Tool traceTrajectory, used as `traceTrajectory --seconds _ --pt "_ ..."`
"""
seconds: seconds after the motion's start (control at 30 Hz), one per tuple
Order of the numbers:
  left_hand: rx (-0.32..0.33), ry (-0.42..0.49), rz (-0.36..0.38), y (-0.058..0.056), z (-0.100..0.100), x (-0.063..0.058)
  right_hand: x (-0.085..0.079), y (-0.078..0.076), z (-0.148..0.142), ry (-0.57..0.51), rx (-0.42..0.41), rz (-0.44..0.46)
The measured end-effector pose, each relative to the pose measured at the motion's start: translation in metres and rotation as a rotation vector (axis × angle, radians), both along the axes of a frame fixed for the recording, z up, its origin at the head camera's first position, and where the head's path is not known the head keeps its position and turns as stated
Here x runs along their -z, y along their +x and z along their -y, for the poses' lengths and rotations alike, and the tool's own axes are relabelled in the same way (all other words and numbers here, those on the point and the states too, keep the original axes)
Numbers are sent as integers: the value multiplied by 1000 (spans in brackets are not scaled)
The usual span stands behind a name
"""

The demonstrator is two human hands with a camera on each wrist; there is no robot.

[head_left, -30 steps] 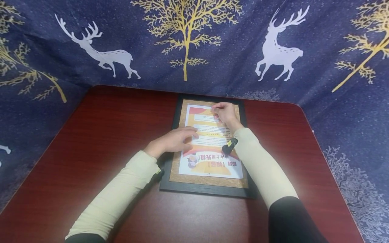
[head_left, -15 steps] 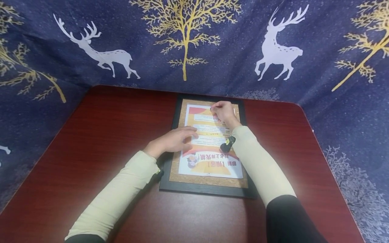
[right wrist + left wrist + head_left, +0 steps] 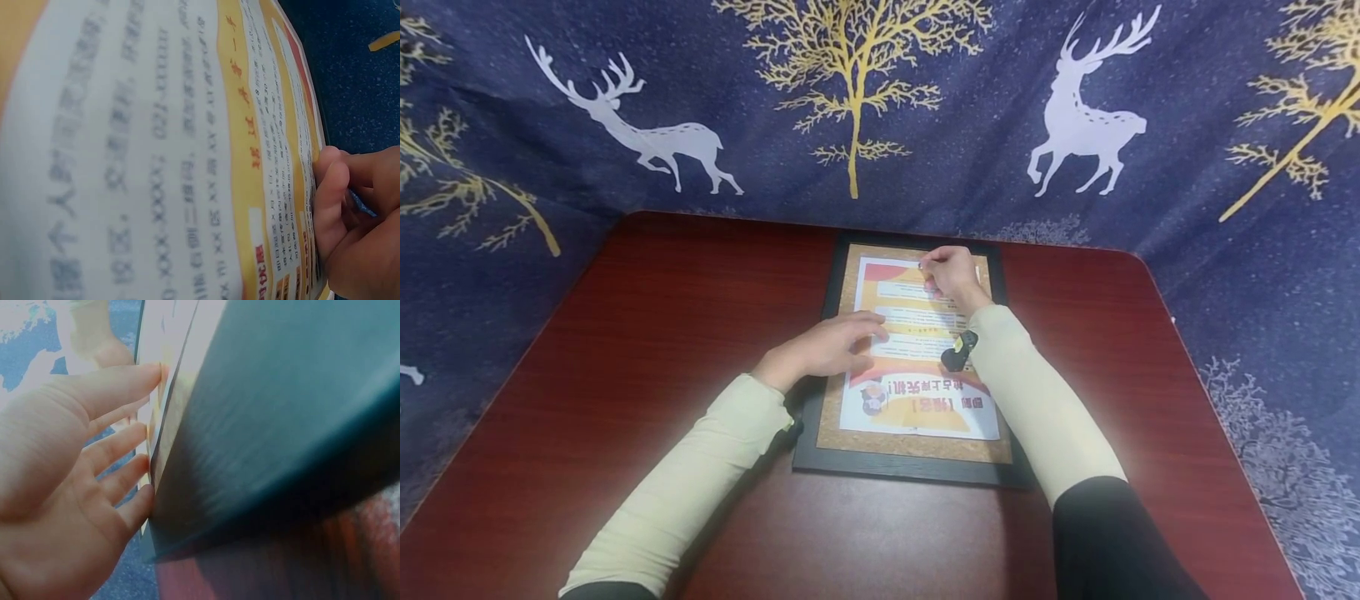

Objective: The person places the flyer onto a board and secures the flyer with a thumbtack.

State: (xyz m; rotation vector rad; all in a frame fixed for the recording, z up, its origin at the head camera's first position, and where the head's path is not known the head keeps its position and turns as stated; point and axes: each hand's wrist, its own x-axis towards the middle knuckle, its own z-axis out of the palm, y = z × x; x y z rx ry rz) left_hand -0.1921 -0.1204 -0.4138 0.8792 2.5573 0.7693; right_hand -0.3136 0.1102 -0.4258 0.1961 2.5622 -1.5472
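Note:
A printed poster (image 3: 917,392), its text upside down in the head view, lies on a cork board (image 3: 880,442) with a black frame (image 3: 902,467). My left hand (image 3: 831,343) rests at the board's left side, fingers spread and fairly straight, tips on the poster. In the left wrist view, the left fingertips (image 3: 147,432) meet the sheet beside the dark frame. Near the poster's far edge, my right hand (image 3: 951,272) has curled fingers and pinches a tiny pin-like thing (image 3: 921,266), mostly hidden. The right wrist view shows thumb and index finger together at the sheet's edge.
The board lies on a reddish-brown table (image 3: 700,283). Behind the far edge hangs a dark blue cloth (image 3: 790,167) with white deer and golden trees. A small dark mark (image 3: 914,429) shows at the poster's near edge.
The right forearm and wrist shift slightly left and up, while its fingertips stay at the same spot on the poster. The left hand keeps its place.

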Motion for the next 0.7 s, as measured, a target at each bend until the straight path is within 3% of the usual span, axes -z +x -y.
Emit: traceTrajectory --seconds 0.7 --pt "7 7 0 1 1 -1 -9 -10 4 64 -18 55"
